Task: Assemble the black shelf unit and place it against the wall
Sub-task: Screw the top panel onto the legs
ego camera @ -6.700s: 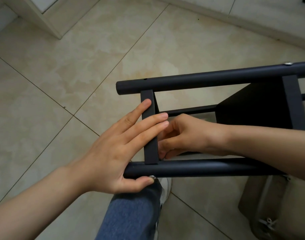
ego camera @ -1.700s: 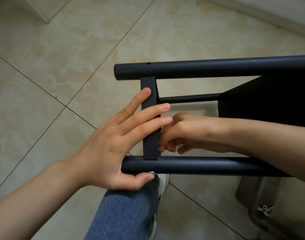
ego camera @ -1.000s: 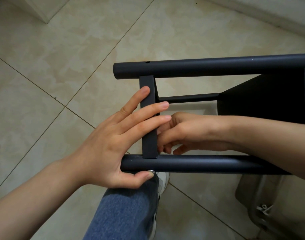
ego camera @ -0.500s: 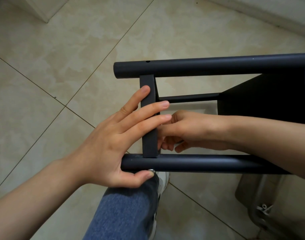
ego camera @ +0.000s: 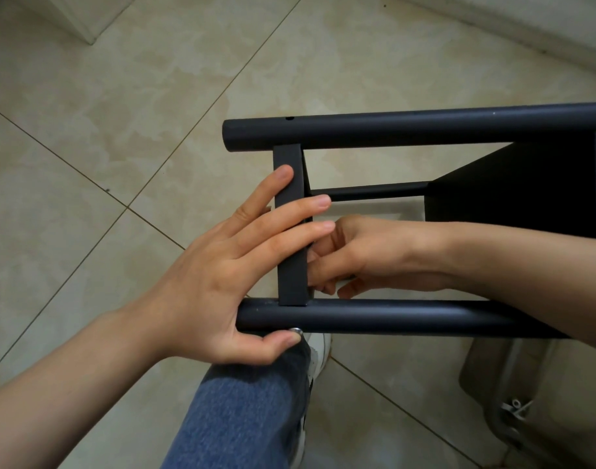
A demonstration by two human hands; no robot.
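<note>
Beige tiled floor [ego camera: 120, 130] under a black metal shelf frame [ego camera: 391, 316].
Left hand [ego camera: 215, 275] presses straight-fingered on its flat crossbar [ego camera: 288, 157]; right hand [ego camera: 367, 255] curls behind, hold unclear.

Right hand [ego camera: 367, 255] grip — hidden behind crossbar [ego camera: 291, 282] — shelf unit [ego camera: 425, 128] cut by right edge

gap between tubes [ego camera: 408, 128], crossbar [ego camera: 291, 282] closes left, shelf panel [ego camera: 526, 191] closes right

home interior: beige floor tiles [ego camera: 154, 96], baseboard [ego camera: 526, 38].
</note>
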